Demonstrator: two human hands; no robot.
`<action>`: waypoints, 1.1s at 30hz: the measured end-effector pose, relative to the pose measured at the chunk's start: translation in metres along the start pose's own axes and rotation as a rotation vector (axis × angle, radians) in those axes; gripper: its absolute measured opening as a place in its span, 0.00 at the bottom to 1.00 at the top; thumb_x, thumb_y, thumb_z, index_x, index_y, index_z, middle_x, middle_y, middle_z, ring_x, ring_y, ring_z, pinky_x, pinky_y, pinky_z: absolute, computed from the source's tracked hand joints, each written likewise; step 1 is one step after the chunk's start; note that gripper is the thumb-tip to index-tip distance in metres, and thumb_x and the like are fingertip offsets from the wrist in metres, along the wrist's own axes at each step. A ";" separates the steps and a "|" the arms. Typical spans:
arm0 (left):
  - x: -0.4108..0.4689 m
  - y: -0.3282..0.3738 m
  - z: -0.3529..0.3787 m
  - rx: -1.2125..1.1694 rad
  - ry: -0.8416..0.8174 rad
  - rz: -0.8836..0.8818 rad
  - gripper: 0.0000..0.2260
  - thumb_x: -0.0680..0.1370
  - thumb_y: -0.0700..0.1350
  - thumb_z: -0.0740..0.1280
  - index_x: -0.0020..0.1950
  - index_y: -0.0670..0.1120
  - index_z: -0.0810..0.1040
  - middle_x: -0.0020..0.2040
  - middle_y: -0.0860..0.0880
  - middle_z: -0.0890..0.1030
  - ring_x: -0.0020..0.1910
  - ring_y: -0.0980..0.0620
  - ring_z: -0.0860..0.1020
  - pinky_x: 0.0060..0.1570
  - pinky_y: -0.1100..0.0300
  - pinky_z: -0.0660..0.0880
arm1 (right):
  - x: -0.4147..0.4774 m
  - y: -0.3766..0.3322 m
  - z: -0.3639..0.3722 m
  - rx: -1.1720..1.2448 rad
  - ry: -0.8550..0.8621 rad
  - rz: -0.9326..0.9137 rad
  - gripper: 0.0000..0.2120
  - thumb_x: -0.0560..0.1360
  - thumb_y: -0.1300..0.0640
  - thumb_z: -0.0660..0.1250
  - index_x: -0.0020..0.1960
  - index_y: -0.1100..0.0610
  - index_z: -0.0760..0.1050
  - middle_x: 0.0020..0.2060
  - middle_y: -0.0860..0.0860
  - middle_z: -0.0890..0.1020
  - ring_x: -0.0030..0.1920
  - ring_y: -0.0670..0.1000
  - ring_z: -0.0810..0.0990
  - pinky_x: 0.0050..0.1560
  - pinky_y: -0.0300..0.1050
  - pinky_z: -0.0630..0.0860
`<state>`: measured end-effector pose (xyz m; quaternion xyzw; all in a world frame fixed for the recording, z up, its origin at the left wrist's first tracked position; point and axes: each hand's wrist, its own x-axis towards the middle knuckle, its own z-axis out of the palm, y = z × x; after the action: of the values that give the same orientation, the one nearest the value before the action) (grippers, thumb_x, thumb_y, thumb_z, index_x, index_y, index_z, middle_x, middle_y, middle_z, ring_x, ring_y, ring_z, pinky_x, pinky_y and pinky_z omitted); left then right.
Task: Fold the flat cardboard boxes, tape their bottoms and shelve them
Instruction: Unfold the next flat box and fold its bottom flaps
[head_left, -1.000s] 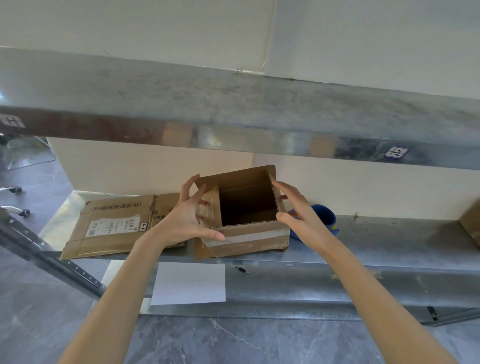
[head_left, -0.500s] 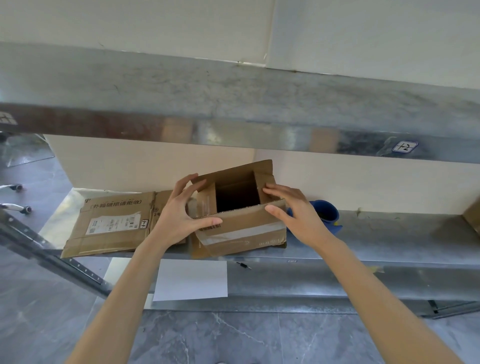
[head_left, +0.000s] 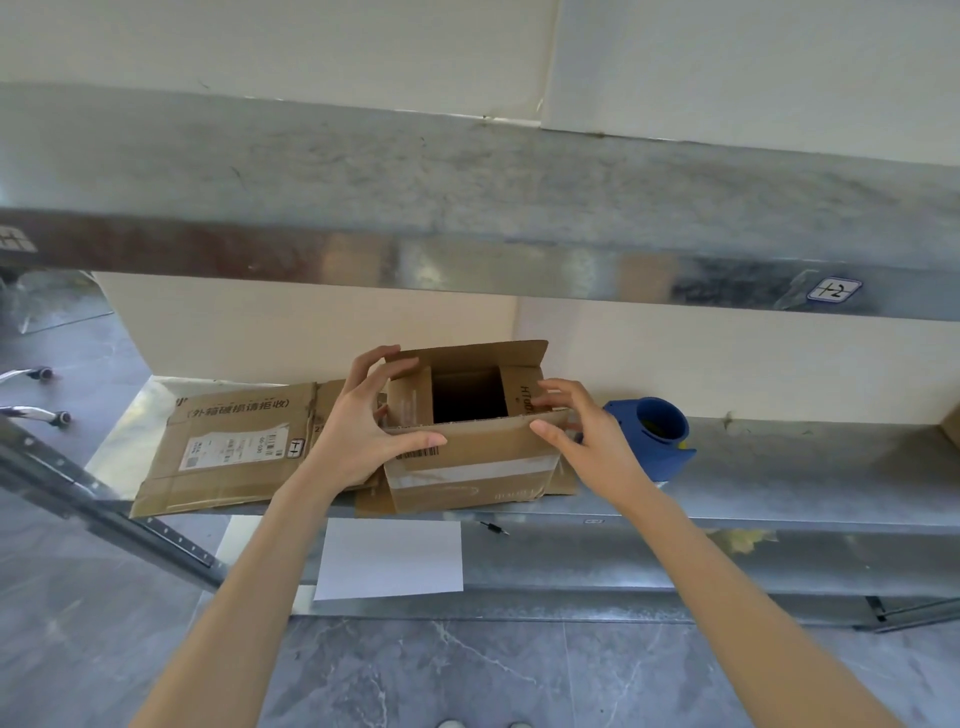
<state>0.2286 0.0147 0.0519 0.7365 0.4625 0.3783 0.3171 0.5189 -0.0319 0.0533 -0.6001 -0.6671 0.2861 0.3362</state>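
Flat box: lies flat at the left of the shelf, label side up, its right end reaching under the left hand. It is probably waiting its turn to be folded.
Left hand: fingers curled over the folded box's left flap and thumb laid along its near flap. It grips that side, seemingly to steady the box as it is set in place.
Folded box: stands on the shelf between the two hands, mouth up and flaps open, with a band of tape across its near face.
Right hand: fingers on the right flap and thumb on the near flap. It pinches that corner, matching the other side.
Tape dispenser: blue, on the shelf just beside the right hand, presumably kept within reach.
White sheet: lies on the lower shelf level, below the folded box.
Count: two boxes (one flat, one folded), one dispenser, one sheet, two hands.
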 end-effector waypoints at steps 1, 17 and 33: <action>0.001 0.001 0.001 0.000 -0.001 0.006 0.38 0.63 0.64 0.79 0.70 0.56 0.72 0.72 0.59 0.62 0.71 0.57 0.66 0.64 0.47 0.76 | -0.001 0.001 0.001 0.026 0.012 0.007 0.25 0.76 0.43 0.67 0.70 0.45 0.67 0.55 0.38 0.81 0.54 0.44 0.81 0.55 0.50 0.77; 0.003 -0.006 0.004 0.007 -0.080 0.057 0.19 0.70 0.61 0.76 0.53 0.50 0.82 0.76 0.61 0.58 0.77 0.56 0.60 0.66 0.45 0.73 | 0.001 0.004 -0.007 -0.063 -0.031 0.011 0.31 0.73 0.35 0.59 0.74 0.42 0.63 0.55 0.46 0.81 0.42 0.43 0.80 0.45 0.36 0.74; -0.007 -0.007 0.014 0.021 0.030 0.066 0.13 0.76 0.41 0.73 0.56 0.51 0.74 0.61 0.56 0.71 0.57 0.58 0.74 0.52 0.62 0.73 | 0.007 0.006 0.002 0.024 0.201 -0.093 0.31 0.76 0.54 0.72 0.75 0.49 0.63 0.72 0.46 0.65 0.63 0.28 0.67 0.47 0.29 0.75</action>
<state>0.2355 0.0091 0.0375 0.7489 0.4467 0.3946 0.2896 0.5206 -0.0243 0.0479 -0.5899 -0.6537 0.2165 0.4217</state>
